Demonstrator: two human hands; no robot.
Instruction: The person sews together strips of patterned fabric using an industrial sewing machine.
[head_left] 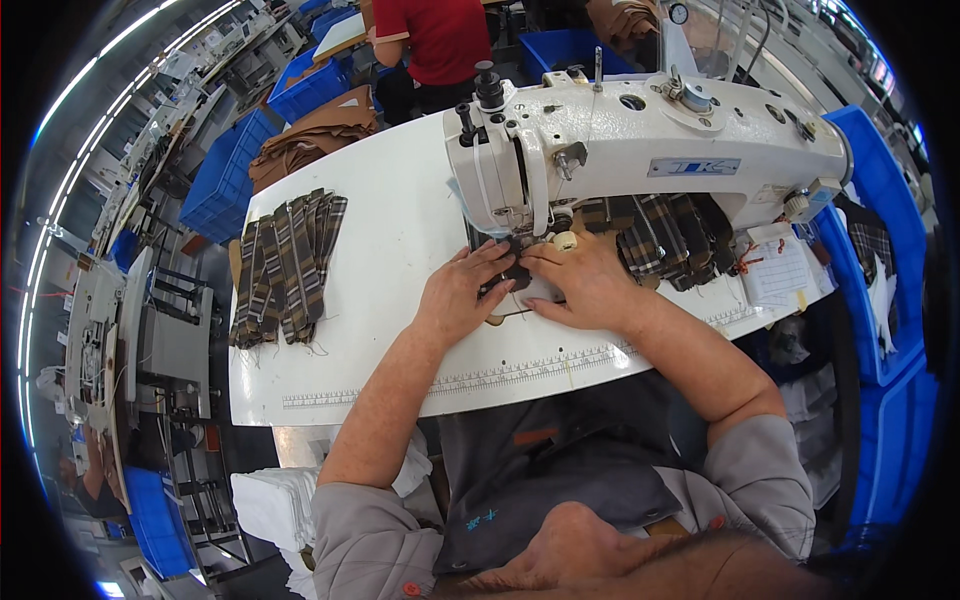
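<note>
Head view: left hand partly hides dark fabric.

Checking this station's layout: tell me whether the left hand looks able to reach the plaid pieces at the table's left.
Likely yes: only white tabletop shows between the left hand and those plaid pieces, though it would have to leave the sewing machine.

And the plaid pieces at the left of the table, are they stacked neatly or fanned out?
Fanned out: the plaid pieces overlap on the white table, several strips showing.
</note>
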